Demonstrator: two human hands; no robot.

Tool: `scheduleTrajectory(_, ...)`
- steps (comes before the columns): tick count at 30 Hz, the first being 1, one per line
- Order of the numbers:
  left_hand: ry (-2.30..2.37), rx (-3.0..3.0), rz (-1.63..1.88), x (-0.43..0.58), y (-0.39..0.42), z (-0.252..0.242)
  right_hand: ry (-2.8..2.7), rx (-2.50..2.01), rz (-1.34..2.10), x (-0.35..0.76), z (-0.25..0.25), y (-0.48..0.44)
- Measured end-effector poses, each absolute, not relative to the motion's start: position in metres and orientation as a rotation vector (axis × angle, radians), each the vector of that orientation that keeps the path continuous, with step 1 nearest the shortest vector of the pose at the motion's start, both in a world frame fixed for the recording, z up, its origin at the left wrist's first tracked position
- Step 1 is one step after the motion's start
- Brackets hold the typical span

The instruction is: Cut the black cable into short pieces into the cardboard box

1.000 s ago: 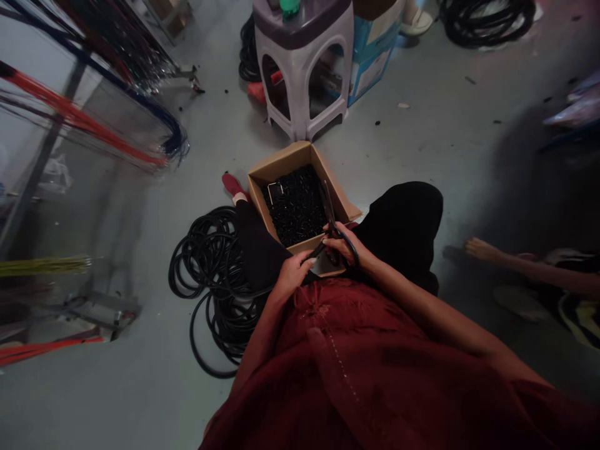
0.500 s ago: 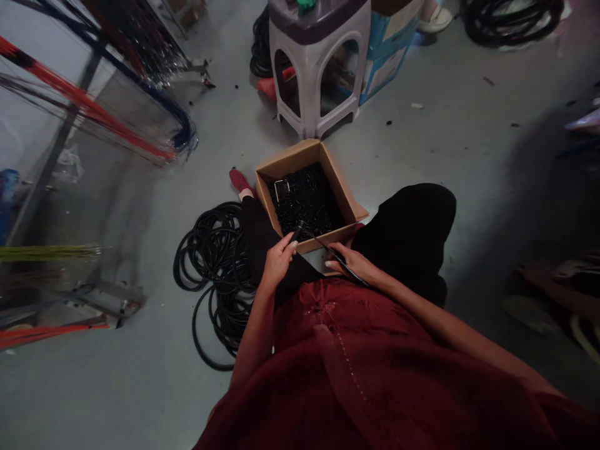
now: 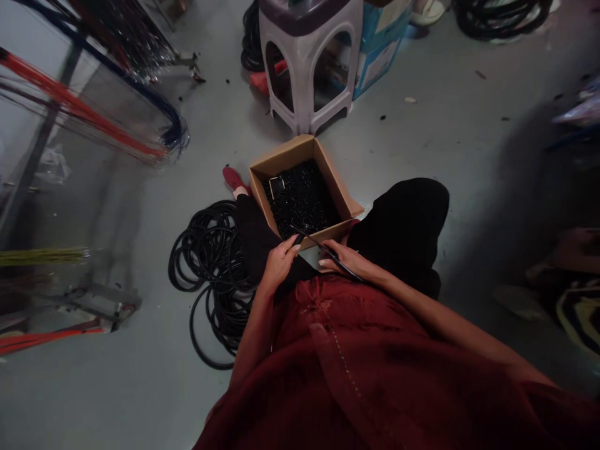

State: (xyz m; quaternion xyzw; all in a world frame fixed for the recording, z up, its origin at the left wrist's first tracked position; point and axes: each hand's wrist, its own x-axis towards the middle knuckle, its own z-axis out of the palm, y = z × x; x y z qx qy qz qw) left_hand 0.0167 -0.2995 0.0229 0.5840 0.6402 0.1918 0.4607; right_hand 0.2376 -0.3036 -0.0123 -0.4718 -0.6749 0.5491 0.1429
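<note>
From my remote view I logged a person seated on a pale concrete floor, wearing a dark red top and black trousers, with legs spread around a cardboard box at the center of the frame. A thin black tube lay across the near wall of the box, just above the person's lap. The right hand pressed it between the fingers and thumb near its lower end. The left hand was curled closed at the other end, with the fingertips pinching the tube or a small dark piece on it; I could not tell which.

The box held a heap of small black pieces with a small metal-framed item lying on top. A coil of black hose lay on the floor at center left, touching the person's left leg. A red shoe sat just beyond the box. At top center stood a white plastic stool beside a blue-and-white carton. A second black coil lay at upper right. Red and blue cables hung on a rack at upper left. Blurred shapes at the right edge were too unclear to identify.
</note>
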Motion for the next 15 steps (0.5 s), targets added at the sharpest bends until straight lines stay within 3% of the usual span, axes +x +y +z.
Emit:
scheduleTrajectory(6,1.554,1.417,0.492,0.0158,-0.2987,0.0229,-1.84,-1.225,1.773,0.2378,-0.0191,-0.3032)
scheduleTrajectory(15,1.585,1.397,0.492,0.0108,-0.3005,0.0217,-1.861,-1.335,1.712,0.238,-0.0094,-0.3032)
